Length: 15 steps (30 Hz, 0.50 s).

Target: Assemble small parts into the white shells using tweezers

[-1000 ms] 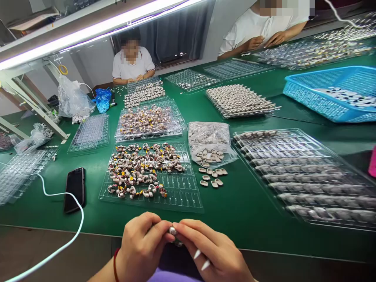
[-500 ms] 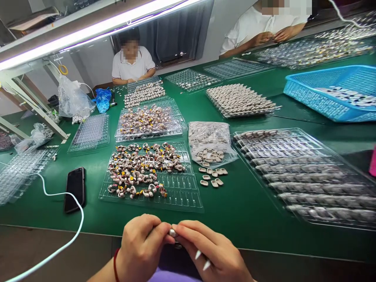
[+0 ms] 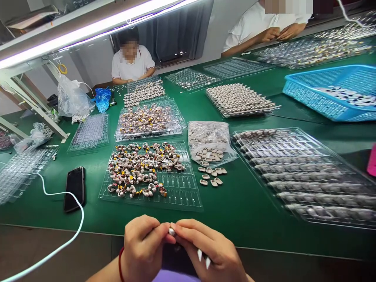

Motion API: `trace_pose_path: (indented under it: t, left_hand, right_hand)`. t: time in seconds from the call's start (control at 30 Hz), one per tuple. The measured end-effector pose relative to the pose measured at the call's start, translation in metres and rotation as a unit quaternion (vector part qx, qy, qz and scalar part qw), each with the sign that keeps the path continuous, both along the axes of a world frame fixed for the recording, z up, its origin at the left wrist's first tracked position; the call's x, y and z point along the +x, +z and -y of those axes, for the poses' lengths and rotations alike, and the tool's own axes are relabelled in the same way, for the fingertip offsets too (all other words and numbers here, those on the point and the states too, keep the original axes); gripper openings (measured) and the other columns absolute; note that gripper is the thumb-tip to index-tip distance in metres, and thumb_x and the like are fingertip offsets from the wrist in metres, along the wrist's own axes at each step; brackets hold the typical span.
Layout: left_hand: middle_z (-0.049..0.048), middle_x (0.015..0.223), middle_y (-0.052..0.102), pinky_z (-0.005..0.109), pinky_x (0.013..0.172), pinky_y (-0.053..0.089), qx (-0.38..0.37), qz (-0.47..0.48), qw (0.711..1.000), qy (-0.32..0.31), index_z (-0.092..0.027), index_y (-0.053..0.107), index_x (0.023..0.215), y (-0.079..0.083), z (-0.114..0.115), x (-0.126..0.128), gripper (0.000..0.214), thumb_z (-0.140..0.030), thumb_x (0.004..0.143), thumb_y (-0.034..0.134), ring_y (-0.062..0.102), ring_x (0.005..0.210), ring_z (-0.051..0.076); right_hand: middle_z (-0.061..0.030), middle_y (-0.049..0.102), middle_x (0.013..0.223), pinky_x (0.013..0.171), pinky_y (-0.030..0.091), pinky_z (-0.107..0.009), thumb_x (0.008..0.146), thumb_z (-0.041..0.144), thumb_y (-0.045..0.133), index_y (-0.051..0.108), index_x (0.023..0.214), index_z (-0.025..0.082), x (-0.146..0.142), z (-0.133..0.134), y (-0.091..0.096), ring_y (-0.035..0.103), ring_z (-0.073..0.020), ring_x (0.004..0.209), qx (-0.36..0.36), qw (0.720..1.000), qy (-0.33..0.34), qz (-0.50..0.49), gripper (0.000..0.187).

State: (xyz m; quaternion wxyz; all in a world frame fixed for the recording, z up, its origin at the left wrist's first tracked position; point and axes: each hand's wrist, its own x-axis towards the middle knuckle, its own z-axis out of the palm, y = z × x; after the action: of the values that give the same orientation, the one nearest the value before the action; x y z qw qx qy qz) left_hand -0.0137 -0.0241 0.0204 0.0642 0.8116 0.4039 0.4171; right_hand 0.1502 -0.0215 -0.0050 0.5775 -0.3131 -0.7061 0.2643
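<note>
Close to the table's front edge, my left hand and my right hand meet fingertip to fingertip. Between them they pinch a small shiny rounded earphone part, mostly covered by the fingers. Two pale pointed tips, like those of tweezers, stick out from under my right hand's fingers; the rest of that tool is hidden. Just beyond my hands lies a clear tray with many curved earphone pieces bearing yellow tabs. Several loose beige shells lie right of it, by a plastic bag of shells.
At left a phone lies beside a white cable. A ribbed tray of grey pieces and a blue basket stand at right. Two people in white sit across the green table, under a lamp.
My hands stay together on the small part, with only a slight shift and turn of the fingers. The tweezer-like tips have moved a little to the right.
</note>
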Motion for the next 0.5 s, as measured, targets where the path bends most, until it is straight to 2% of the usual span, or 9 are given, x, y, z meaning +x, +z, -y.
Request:
trace_pose_path:
  t: [0.1,0.17,0.2,0.27,0.33,0.37,0.43,0.5]
  left_hand:
    - [0.0033,0.067,0.063,0.021,0.053,0.048,-0.110,0.080,0.991,-0.009,-0.017,0.074,0.082,-0.001,-0.009,-0.003,0.022,-0.028,0.093,0.058,0.059,0.057,0.012]
    - [0.0042,0.070,0.065,0.022,0.054,0.049,-0.240,0.169,0.956,-0.015,-0.018,0.076,0.084,-0.002,-0.015,-0.006,0.027,-0.043,0.086,0.066,0.060,0.061,0.013]
    - [0.0045,0.071,0.067,0.022,0.054,0.049,-0.316,0.218,0.923,-0.021,-0.018,0.077,0.086,-0.003,-0.017,-0.007,0.031,-0.047,0.081,0.069,0.060,0.061,0.014]
    - [0.0049,0.072,0.069,0.022,0.053,0.048,-0.454,0.307,0.836,-0.037,-0.017,0.077,0.090,-0.008,-0.019,-0.008,0.036,-0.050,0.075,0.075,0.059,0.060,0.014]
    - [0.0047,0.072,0.070,0.021,0.051,0.047,-0.534,0.377,0.755,-0.048,-0.016,0.077,0.088,-0.014,-0.019,-0.006,0.035,-0.046,0.070,0.080,0.058,0.058,0.012]
    - [0.0044,0.073,0.070,0.020,0.051,0.047,-0.547,0.403,0.732,-0.048,-0.016,0.077,0.086,-0.017,-0.018,-0.005,0.033,-0.044,0.068,0.082,0.058,0.058,0.011]
    - [0.0035,0.073,0.070,0.019,0.052,0.046,-0.537,0.434,0.722,-0.037,-0.016,0.076,0.083,-0.021,-0.016,-0.003,0.029,-0.039,0.067,0.083,0.057,0.059,0.011]
    - [0.0027,0.073,0.070,0.019,0.053,0.046,-0.508,0.430,0.746,-0.019,-0.016,0.074,0.082,-0.021,-0.016,-0.002,0.026,-0.036,0.068,0.083,0.057,0.060,0.010]
  right_hand:
    - [-0.0057,0.072,0.079,0.060,0.059,-0.020,0.091,0.006,0.056,0.070,0.097,0.020,0.001,-0.009,0.006,0.070,-0.0153,0.068,-0.028,0.999,0.010,-0.022,0.021]
    - [-0.0049,0.072,0.079,0.059,0.059,-0.020,0.090,0.009,0.060,0.072,0.095,0.021,0.004,-0.016,0.008,0.069,-0.0150,0.067,-0.045,0.998,0.019,-0.037,0.018]
    - [-0.0044,0.071,0.079,0.058,0.059,-0.020,0.090,0.011,0.061,0.072,0.095,0.022,0.005,-0.019,0.008,0.068,-0.0146,0.066,-0.052,0.998,0.017,-0.043,0.016]
    - [-0.0030,0.066,0.076,0.054,0.057,-0.020,0.089,0.013,0.063,0.074,0.095,0.023,0.007,-0.023,0.006,0.066,-0.0137,0.063,-0.063,0.997,0.010,-0.048,0.016]
    - [-0.0017,0.062,0.074,0.051,0.055,-0.019,0.090,0.015,0.063,0.075,0.096,0.024,0.008,-0.025,0.003,0.063,-0.0127,0.061,-0.071,0.996,0.007,-0.048,0.016]
    - [-0.0015,0.060,0.073,0.051,0.055,-0.019,0.090,0.015,0.062,0.074,0.097,0.024,0.008,-0.024,0.001,0.062,-0.0124,0.060,-0.076,0.996,0.005,-0.043,0.017]
    - [-0.0019,0.061,0.076,0.051,0.054,-0.019,0.091,0.015,0.059,0.072,0.101,0.023,0.008,-0.023,-0.001,0.062,-0.0121,0.060,-0.090,0.996,0.001,-0.025,0.018]
    - [-0.0021,0.063,0.077,0.052,0.054,-0.019,0.091,0.017,0.060,0.070,0.103,0.022,0.009,-0.021,-0.001,0.062,-0.0127,0.061,-0.104,0.995,-0.003,0.001,0.016]
